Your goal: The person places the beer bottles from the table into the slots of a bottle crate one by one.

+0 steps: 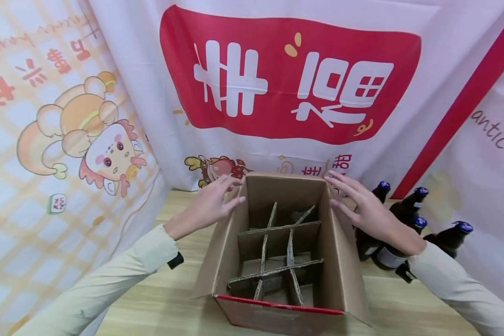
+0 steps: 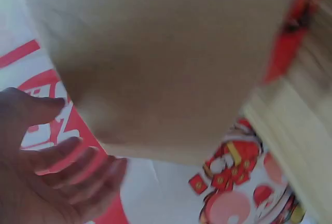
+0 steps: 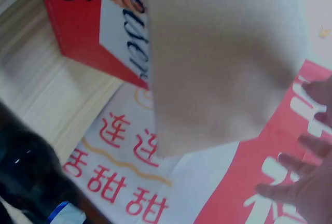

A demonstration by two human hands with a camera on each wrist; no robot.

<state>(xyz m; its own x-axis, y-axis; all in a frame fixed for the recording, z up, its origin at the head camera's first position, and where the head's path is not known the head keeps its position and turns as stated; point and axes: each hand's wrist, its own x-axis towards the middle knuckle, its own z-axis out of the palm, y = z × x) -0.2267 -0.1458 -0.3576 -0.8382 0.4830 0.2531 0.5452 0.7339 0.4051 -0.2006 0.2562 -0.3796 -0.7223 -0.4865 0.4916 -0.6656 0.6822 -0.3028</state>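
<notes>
A cardboard carton (image 1: 277, 319) stands with its top open in the head view. Inside, crossed cardboard dividers (image 1: 279, 269) form several compartments. Its side flaps hang outward, the left one (image 1: 218, 261) and the right one (image 1: 350, 275). By the far left corner is my left hand (image 1: 207, 204), fingers loosely bent and holding nothing. My right hand (image 1: 367, 214) is at the far right corner, its fingers spread and fairly straight. In the wrist views, a plain flap (image 2: 161, 68) lies beside the left fingers, and another flap (image 3: 223, 79) is apart from the right fingers.
Several dark bottles (image 1: 407, 205) with blue caps stand right of the carton, close to my right forearm. The wooden table (image 1: 151, 303) lies under everything. A printed cloth (image 1: 294, 158) hangs right behind the carton, and another printed cloth (image 1: 67, 186) hangs at the left.
</notes>
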